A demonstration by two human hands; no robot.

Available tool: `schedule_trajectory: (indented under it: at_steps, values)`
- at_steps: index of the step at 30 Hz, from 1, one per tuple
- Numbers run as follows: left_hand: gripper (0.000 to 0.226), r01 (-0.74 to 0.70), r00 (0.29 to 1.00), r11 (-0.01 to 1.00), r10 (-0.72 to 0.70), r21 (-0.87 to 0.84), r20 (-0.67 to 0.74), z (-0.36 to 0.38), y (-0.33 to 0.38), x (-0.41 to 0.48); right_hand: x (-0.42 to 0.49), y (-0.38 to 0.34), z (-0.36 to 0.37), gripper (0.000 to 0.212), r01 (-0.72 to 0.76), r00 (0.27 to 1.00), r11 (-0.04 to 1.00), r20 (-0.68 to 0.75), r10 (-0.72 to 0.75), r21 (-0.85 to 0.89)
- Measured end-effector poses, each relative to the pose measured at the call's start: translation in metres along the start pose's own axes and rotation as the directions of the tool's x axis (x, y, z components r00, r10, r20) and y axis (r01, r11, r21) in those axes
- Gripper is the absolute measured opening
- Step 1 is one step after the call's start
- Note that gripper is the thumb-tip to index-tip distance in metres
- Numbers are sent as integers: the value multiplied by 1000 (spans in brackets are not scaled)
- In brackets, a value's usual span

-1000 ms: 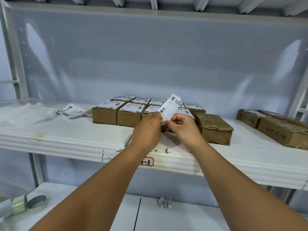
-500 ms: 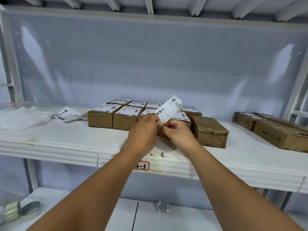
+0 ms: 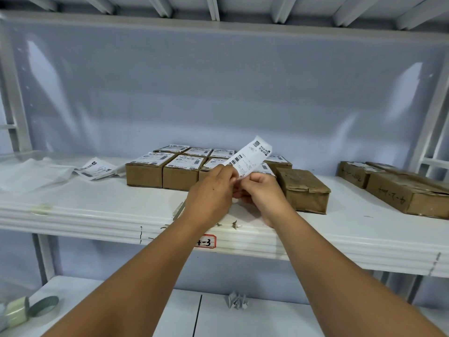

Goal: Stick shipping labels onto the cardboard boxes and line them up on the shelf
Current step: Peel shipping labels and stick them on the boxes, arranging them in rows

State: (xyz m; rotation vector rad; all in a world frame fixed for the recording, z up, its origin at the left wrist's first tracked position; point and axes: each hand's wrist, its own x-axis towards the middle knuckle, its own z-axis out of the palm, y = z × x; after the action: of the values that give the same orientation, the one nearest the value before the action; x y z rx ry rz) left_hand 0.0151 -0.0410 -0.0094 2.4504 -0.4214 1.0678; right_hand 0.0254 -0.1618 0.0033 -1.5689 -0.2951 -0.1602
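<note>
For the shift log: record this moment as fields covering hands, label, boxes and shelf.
left hand: pinches the lower end of the shipping label
right hand: pinches the same end, beside the left hand
shipping label: held up above the shelf, print towards the camera, not yet on a box
labelled boxes: two rows packed together; count partly hidden by the hands
unlabelled box: beside the block's right end, top bare
loose labels: lying left of the block
</note>
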Motion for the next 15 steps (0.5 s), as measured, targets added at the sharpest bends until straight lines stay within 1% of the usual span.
schedule_trajectory:
  at_steps: [3, 5, 8, 12, 15]
  values:
    - [20, 41, 999, 997, -43, -72, -27, -3, 1, 0, -1, -1, 0, 21, 23, 1000, 1000, -1, -23, -5]
    - [18, 68, 997, 995, -70, -75, -26, -4, 1, 0, -1, -1, 0, 22, 41, 999, 999, 11, -41, -28]
    - [19, 94, 995, 995, -95, -29, -8, -5, 1, 0, -2, -1, 1, 23, 59, 998, 998, 24, -59, -28]
    - [18, 48, 999, 996, -50, 78, 21, 0, -2, 2, -4, -2, 1, 20, 61, 998, 997, 24, -60, -50]
    - [13, 42, 999, 994, -45, 105, 25, 1, -3, 2, -4, -3, 2, 16, 57, 998, 996, 13, -56, -73]
